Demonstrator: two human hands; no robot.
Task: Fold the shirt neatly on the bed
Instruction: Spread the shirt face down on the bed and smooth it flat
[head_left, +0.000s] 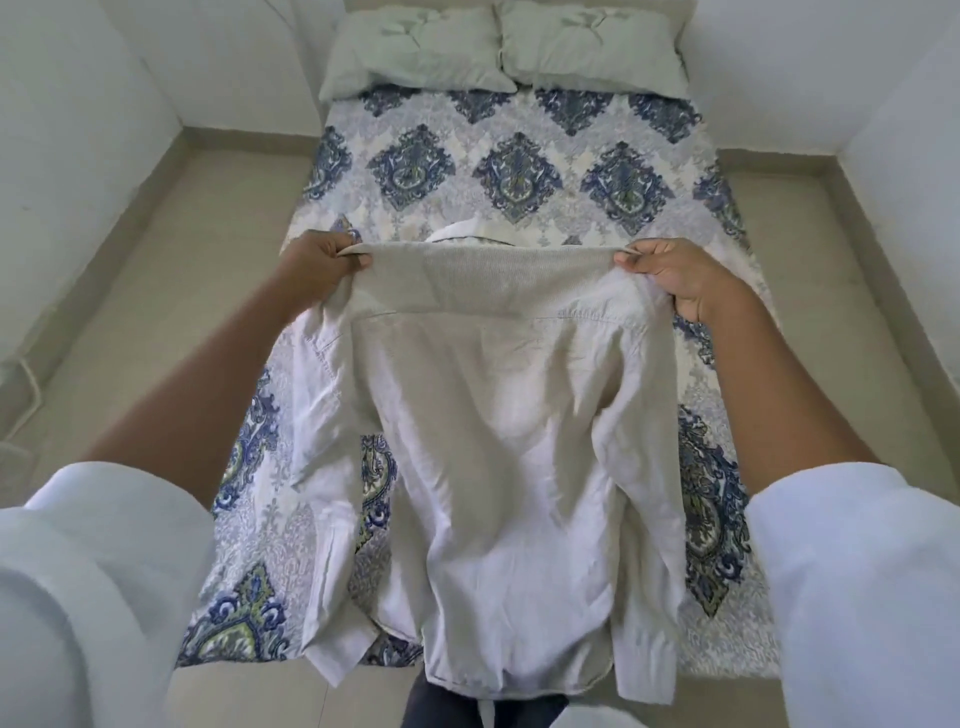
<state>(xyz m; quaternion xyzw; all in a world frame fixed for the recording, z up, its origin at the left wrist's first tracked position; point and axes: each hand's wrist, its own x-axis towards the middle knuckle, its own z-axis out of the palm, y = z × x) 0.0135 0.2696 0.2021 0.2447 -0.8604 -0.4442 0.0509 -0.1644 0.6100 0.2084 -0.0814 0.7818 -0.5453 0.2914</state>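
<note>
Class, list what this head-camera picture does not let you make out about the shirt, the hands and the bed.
Head view throughout:
Pale beige woven shirt: its front faces away, so any buttons are hidden.
White strip past its top edge: mostly behind the shirt; collar or not, unclear.
Left hand, right hand: curled fingers hide the gripped fabric.
Blue-patterned quilt: middle covered by the shirt.

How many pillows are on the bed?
2. The left pillow and the right pillow lie side by side at the head of the bed; the shirt covers the near part, so any there would be hidden.
</note>
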